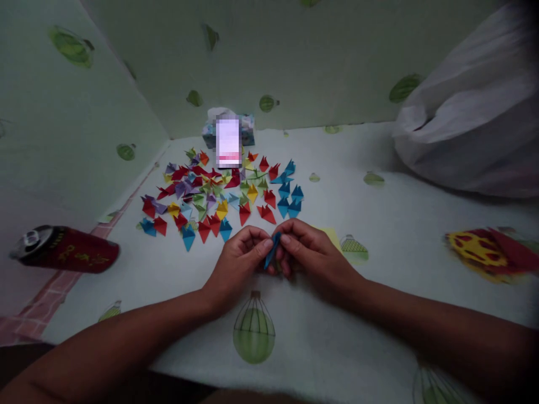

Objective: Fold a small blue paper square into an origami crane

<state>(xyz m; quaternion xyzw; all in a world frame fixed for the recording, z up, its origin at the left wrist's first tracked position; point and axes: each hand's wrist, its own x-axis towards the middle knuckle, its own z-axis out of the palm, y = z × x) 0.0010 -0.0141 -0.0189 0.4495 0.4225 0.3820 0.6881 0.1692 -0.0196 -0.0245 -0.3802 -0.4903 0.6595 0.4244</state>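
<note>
Between both hands is a small piece of folded blue paper, narrow and pointed, tilted with its tip downward. My left hand pinches it from the left with thumb and fingers. My right hand grips it from the other side, thumb on the paper and fingers curled beneath. Just beyond the hands lie many small origami cranes in red, blue, yellow, green and purple. A yellow sheet of paper shows partly from behind my right hand.
A lit phone leans on a tissue box at the back. At the left stands a tilted-looking red can. A big white plastic bag fills the back right, with a red and yellow packet in front of it.
</note>
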